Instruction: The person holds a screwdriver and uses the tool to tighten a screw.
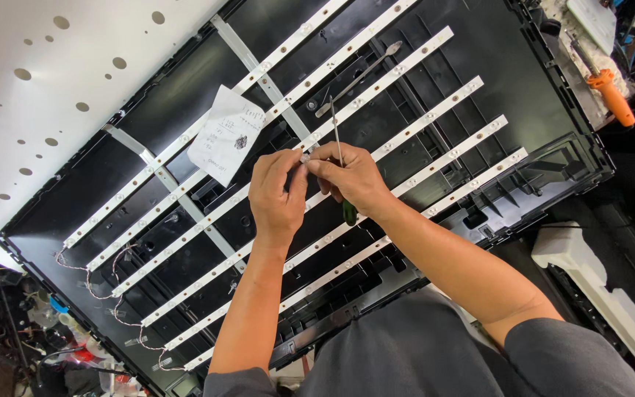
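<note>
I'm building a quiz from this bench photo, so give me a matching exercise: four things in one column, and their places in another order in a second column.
Things:
1. orange-handled screwdriver
2. paper slip
3. green-handled screwdriver
4. metal spatula tool

Places:
A. lying loose on the black panel above the hands
B. held in the right hand
C. top right, off the panel
D. on the light strips, left of the left hand

Pairs: 1-C, 2-D, 3-B, 4-A
</note>
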